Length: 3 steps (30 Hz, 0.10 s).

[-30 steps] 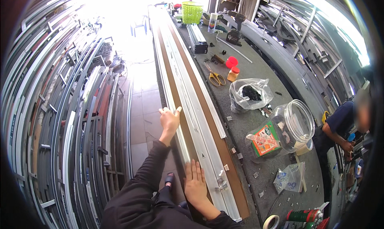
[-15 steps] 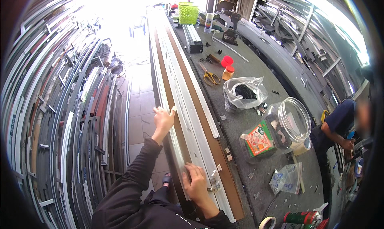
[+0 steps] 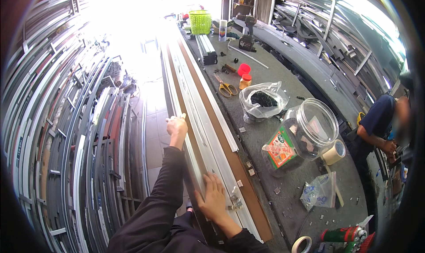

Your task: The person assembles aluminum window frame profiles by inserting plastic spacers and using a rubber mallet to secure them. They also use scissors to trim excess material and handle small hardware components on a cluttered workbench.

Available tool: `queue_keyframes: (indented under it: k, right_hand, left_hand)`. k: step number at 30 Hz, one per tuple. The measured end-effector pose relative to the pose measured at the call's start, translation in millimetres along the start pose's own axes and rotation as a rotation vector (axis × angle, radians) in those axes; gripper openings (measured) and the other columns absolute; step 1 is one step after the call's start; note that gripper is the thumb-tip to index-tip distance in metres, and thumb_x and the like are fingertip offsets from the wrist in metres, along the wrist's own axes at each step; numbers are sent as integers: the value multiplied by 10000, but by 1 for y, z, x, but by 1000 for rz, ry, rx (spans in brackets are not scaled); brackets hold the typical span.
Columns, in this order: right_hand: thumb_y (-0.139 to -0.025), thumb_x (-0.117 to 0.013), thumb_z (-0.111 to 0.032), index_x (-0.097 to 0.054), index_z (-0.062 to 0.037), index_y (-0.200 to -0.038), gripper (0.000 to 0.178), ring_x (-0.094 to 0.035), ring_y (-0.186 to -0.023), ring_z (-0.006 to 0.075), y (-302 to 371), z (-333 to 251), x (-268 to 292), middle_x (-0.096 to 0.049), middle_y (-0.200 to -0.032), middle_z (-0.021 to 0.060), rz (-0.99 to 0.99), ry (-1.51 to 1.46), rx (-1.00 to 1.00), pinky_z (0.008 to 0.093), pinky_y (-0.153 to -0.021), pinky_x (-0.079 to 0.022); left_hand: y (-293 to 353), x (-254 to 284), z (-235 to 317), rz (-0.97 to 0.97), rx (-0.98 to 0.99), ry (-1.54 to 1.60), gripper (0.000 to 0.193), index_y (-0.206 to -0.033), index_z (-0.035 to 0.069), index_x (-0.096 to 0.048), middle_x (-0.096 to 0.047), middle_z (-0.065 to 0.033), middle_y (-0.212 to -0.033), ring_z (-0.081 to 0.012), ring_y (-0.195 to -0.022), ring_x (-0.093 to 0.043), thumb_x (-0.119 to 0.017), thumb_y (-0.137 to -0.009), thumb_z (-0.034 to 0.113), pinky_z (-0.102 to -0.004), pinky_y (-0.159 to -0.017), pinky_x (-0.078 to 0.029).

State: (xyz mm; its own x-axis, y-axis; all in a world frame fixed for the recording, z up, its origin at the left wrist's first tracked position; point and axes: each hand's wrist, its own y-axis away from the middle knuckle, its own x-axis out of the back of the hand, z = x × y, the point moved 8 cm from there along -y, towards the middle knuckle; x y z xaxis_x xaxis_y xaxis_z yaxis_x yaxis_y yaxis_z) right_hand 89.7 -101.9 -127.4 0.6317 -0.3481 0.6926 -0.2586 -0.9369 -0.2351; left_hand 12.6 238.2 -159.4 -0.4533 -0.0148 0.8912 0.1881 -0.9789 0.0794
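My left hand (image 3: pixel 177 130) is closed over the long pale metal profile (image 3: pixel 193 157) at the near-left edge of the bench. Its fingers curl down and the thumb lies on top; part of the grip is hidden. Closer to me, my right hand (image 3: pixel 213 201) lies with fingers stretched out on the metal lengths, holding nothing. To the right of the left profile run a wider silver metal profile (image 3: pixel 208 133) and brown strips (image 3: pixel 253 204). A small metal fitting (image 3: pixel 234 203) sits on the wide profile beside my right hand.
On the dark bench stand a clear plastic jar (image 3: pixel 287 142), a bag of black pieces (image 3: pixel 264 100), scissors (image 3: pixel 227 89), a cordless drill (image 3: pixel 248 34) and a green basket (image 3: pixel 200 22). Metal lengths (image 3: pixel 71 164) fill the left side. Another person (image 3: pixel 376 122) works at the right.
My left hand's fingers and thumb have drawn in from a spread pose. My right hand stays on the metal lengths, moved only slightly. The whole view has shifted a little.
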Motion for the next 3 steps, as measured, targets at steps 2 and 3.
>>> queue_keyframes:
  k: [2, 3]
  right_hand:
    - [-953, -590, -472, -411, -16, -1459, 704, -295, -1468, 369, 2, 0, -11, -395, -1540, 183, -15, 143, 8, 476, -1202, -207]
    - [-939, -616, -471, -409, -34, -1466, 715, -284, -1477, 363, 3, 0, -16, -388, -1552, 172, -14, 221, 19, 476, -1209, -195]
  left_hand:
    - [-3, -3, -5, -11, 24, -52, 720, -1250, -46, -584, -427, -289, -1450, -365, -1117, -665, -472, -986, 614, -445, -919, -561]
    - [-9, -2, -1, -6, 15, -34, 720, -1250, -46, -584, -427, -289, -1450, -365, -1117, -665, -472, -986, 614, -445, -919, -561]
